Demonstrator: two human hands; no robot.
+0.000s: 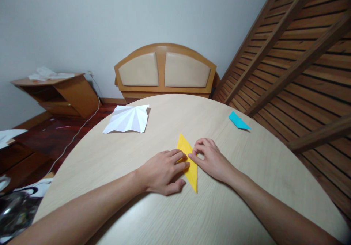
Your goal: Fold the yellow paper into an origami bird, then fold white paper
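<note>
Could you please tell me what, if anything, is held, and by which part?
The yellow paper, around mid-length: the left hand lays fingers on it from the left; the right hand has thumb and forefinger at its right edge, though any pinch is unclear.

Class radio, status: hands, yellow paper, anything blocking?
Left hand: fingers on yellow paper. Right hand: fingertips at its right side. Paper folded, pointed at both ends. White sheet, blue paper apart, not blocking.

My folded paper (193, 170) is plain bright yellow, the small folded piece (238, 121) turquoise, the creased sheet (127, 119) white with a fan of grey-shaded stripes; my table (219, 210) is pale beige with fine streaky grain, the headboard (161, 68) honey-brown with cream panels (139, 70), the slatted panelling (301, 37) brown with dark stripes
</note>
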